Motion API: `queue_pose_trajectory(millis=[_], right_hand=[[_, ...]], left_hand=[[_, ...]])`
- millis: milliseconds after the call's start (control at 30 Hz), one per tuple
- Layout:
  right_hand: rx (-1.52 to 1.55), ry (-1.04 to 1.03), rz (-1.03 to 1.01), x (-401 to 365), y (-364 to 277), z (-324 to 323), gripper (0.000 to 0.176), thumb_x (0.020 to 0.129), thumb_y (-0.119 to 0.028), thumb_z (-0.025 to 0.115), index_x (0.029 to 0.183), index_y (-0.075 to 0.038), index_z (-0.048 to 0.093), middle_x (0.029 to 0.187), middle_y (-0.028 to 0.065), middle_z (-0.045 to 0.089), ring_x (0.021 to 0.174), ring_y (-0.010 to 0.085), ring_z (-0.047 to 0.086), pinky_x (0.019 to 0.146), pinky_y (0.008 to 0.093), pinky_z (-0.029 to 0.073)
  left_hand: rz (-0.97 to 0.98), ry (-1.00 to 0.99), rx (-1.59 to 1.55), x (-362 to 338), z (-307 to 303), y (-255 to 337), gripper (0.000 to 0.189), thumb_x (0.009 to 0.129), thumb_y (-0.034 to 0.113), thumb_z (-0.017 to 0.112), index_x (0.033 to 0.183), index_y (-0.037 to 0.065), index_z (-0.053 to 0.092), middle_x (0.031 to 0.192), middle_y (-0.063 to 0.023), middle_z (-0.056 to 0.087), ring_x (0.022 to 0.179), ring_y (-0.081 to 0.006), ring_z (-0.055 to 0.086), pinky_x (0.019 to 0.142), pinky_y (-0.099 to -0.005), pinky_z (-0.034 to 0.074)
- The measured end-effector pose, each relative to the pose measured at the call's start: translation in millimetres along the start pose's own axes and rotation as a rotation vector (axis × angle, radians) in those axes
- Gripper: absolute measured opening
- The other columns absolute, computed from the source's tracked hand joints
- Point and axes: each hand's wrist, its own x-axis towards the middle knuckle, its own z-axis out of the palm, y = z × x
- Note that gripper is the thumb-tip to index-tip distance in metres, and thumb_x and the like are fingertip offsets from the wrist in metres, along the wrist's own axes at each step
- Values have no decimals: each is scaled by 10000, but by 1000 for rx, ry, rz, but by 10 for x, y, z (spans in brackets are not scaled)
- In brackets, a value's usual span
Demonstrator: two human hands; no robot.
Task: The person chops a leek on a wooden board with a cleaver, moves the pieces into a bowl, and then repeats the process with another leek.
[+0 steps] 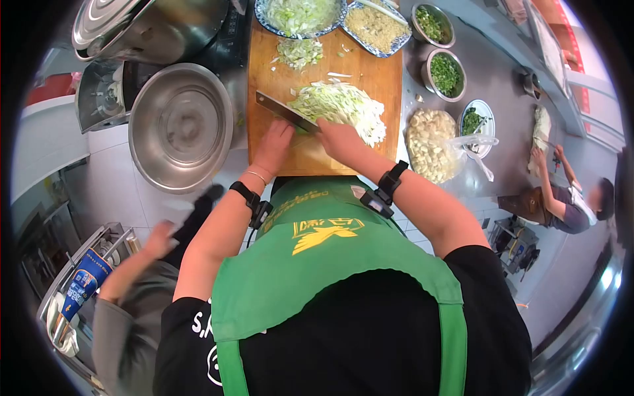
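Observation:
My right hand (337,135) is wrapped round the handle of a cleaver (285,111), whose blade slants to the upper left over a wooden cutting board (264,72). Close against the near side of the blade, my left hand (277,140) has its fingers curled and pressed together. A bit of pale green shows between the hands, but what the left fingers hold is mostly hidden. Beyond the blade lies a wide heap of shredded pale green vegetable (347,109). Farther back on the board is a smaller chopped pile (299,53).
A large steel basin (181,178) and a steel pot (175,30) stand left. Behind are a plate of shreds (304,13) and a dish of minced bits (376,30). Bowls of chopped greens (446,74) and a bag of pale cubes (432,148) stand right. One co-worker (135,310) is left, another (561,198) right.

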Motion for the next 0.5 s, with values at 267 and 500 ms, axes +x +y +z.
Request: queue_pose_trajectory(millis=[267,500], right_hand=[[-16,-29,51,-398,-117,-234,192,985,-213,590,1052,-51,512,790,219,660,783,478,640,680,561,500],[10,20,51,-112,-169,70,148,989,-172,551,1032,-36,514,764,214,651,746,459,645,654,556,492]], left_hand=[[-3,16,-22,-67,51,-29,126,829,19,656,942,42,606,1051,-119,605,1025,-333,589,834,-426,532],[-20,-16,-39,-141,-61,47,167,824,1,645,979,39,593,1011,-129,586,995,-353,580,823,-443,523]])
